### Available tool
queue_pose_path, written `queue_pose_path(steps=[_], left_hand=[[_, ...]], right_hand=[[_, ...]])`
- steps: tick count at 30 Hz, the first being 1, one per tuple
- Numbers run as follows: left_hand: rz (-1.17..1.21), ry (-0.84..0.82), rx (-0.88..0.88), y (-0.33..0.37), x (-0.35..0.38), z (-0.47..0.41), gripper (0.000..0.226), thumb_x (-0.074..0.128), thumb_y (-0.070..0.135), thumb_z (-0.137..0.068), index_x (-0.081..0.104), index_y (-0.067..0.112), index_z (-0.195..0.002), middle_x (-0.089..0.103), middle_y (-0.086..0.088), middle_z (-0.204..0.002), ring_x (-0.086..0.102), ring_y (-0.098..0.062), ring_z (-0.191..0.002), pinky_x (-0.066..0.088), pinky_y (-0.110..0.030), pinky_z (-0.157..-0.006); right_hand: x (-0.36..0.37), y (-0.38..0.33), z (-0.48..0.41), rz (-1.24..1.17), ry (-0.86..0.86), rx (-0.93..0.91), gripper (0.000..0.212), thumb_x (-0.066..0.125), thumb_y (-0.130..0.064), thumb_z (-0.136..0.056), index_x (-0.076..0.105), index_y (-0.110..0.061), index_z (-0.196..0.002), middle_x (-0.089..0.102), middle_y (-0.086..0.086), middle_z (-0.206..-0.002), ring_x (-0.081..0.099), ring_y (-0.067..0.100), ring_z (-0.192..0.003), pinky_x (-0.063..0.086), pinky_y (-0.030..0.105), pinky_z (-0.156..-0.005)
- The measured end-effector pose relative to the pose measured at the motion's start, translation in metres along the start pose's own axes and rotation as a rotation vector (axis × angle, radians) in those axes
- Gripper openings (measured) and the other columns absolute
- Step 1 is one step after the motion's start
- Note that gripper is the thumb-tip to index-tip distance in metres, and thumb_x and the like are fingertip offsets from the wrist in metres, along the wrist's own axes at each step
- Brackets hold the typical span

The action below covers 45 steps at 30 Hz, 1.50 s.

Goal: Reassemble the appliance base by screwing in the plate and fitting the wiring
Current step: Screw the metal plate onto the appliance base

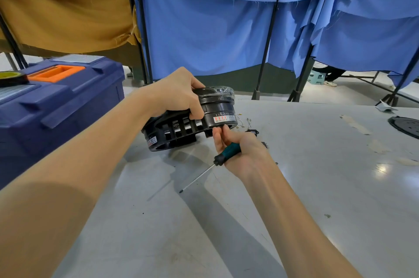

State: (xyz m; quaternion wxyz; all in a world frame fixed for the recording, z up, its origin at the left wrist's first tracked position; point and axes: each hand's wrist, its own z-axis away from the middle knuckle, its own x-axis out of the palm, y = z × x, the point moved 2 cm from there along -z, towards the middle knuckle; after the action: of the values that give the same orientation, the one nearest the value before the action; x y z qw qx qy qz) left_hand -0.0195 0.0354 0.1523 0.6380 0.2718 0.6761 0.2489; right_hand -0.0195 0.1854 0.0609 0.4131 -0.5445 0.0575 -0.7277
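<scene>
Right hand (247, 153): fingers curled round screwdriver (230, 151), fingertips touching the base's rim.
Appliance base (192, 128): tilted, lower edge near the surface (328, 175); left hand (179, 96) grips its top.
Probably stiff, lightish plastic. Best held by the slotted wall, not the thin wires (243, 122).
Plate (405, 126): far right, well apart.

The left forearm (102, 141) and left hand (179, 94), the right forearm (283, 209) and right hand (240, 150), are being shown bare along their whole visible length.

Toolbox (61, 96) left of base (192, 128); disc (405, 125) far right.
</scene>
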Motion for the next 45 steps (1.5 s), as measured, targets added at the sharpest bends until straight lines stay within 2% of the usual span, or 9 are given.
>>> queue_pose_path(steps=[8, 17, 22, 25, 28, 32, 35, 39, 45], left_hand=[[-0.071, 0.057, 0.073, -0.001, 0.015, 0.008, 0.034, 0.073, -0.008, -0.056, 0.074, 0.004, -0.088, 0.071, -0.018, -0.081, 0.065, -0.033, -0.072, 0.058, -0.049, -0.07], [-0.213, 0.136, 0.133, -0.02, 0.046, 0.021, 0.034, 0.069, 0.023, -0.046, 0.071, 0.024, -0.079, 0.067, 0.003, -0.069, 0.062, -0.023, -0.07, 0.057, -0.045, -0.068], [-0.368, 0.181, 0.18, -0.031, 0.063, 0.031, 0.028, 0.075, 0.021, -0.056, 0.057, 0.034, -0.072, 0.054, 0.012, -0.072, 0.053, -0.019, -0.075, 0.03, -0.025, -0.054], [-0.446, 0.195, 0.199, -0.036, 0.073, 0.037, 0.032, 0.074, 0.022, -0.059, 0.052, 0.038, -0.075, 0.046, 0.011, -0.075, 0.049, -0.02, -0.08, 0.021, -0.026, -0.053], [-0.453, 0.174, 0.206, -0.041, 0.081, 0.042, 0.037, 0.072, 0.021, -0.062, 0.041, 0.04, -0.066, 0.044, 0.011, -0.075, 0.048, -0.019, -0.079, 0.018, -0.027, -0.053], [-0.476, 0.152, 0.206, -0.05, 0.089, 0.049, 0.021, 0.068, 0.027, -0.066, 0.056, 0.034, -0.082, 0.048, 0.008, -0.081, 0.049, -0.018, -0.079, 0.018, -0.027, -0.053], [-0.534, 0.153, 0.202, -0.056, 0.096, 0.052, 0.031, 0.069, 0.027, -0.07, 0.063, 0.035, -0.099, 0.048, 0.008, -0.086, 0.047, -0.015, -0.08, 0.019, -0.027, -0.052], [-0.564, 0.14, 0.215, -0.062, 0.104, 0.057, 0.036, 0.068, 0.026, -0.073, 0.061, 0.039, -0.106, 0.042, 0.01, -0.084, 0.042, -0.012, -0.076, 0.016, -0.027, -0.051], [-0.539, 0.115, 0.237, -0.067, 0.11, 0.062, 0.049, 0.068, 0.02, -0.069, 0.062, 0.04, -0.113, 0.047, 0.019, -0.111, 0.054, -0.013, -0.084, 0.023, -0.027, -0.054]], right_hand=[[-0.014, -0.009, 0.006, 0.018, -0.044, 0.102, 0.022, 0.046, 0.019, -0.087, 0.064, 0.007, -0.091, 0.069, 0.019, -0.066, 0.067, 0.024, -0.048, 0.058, 0.033, -0.06], [-0.034, -0.006, 0.008, 0.128, 0.011, 0.211, 0.014, 0.054, 0.013, -0.082, 0.066, 0.009, -0.09, 0.066, 0.016, -0.079, 0.059, 0.022, -0.065, 0.054, 0.024, -0.054], [-0.049, 0.001, 0.007, 0.121, 0.036, 0.28, 0.021, 0.048, 0.017, -0.083, 0.064, 0.007, -0.093, 0.064, 0.016, -0.078, 0.06, 0.021, -0.069, 0.049, 0.02, -0.041], [-0.058, 0.006, 0.006, 0.109, 0.054, 0.302, 0.018, 0.047, 0.016, -0.084, 0.062, 0.008, -0.091, 0.065, 0.017, -0.074, 0.061, 0.021, -0.059, 0.047, 0.019, -0.039], [-0.067, 0.01, 0.004, 0.029, 0.032, 0.322, 0.022, 0.04, 0.015, -0.085, 0.058, 0.005, -0.091, 0.062, 0.016, -0.075, 0.047, 0.013, -0.035, 0.038, 0.014, -0.034], [-0.074, 0.015, 0.003, -0.092, -0.037, 0.362, 0.03, 0.044, 0.011, -0.075, 0.055, 0.001, -0.1, 0.058, 0.012, -0.069, 0.041, 0.007, -0.03, 0.03, 0.013, -0.028], [-0.079, 0.022, 0.002, -0.131, -0.035, 0.37, 0.029, 0.045, 0.009, -0.075, 0.054, 0.0, -0.101, 0.058, 0.013, -0.064, 0.041, 0.008, -0.028, 0.03, 0.014, -0.026], [-0.079, 0.028, 0.006, -0.11, -0.022, 0.383, 0.016, 0.046, 0.01, -0.075, 0.056, 0.002, -0.085, 0.057, 0.014, -0.066, 0.04, 0.008, -0.028, 0.03, 0.014, -0.026], [-0.075, 0.028, 0.013, -0.077, -0.006, 0.416, 0.014, 0.048, 0.01, -0.073, 0.06, 0.01, -0.066, 0.056, 0.013, -0.067, 0.039, 0.007, -0.027, 0.028, 0.013, -0.027]])
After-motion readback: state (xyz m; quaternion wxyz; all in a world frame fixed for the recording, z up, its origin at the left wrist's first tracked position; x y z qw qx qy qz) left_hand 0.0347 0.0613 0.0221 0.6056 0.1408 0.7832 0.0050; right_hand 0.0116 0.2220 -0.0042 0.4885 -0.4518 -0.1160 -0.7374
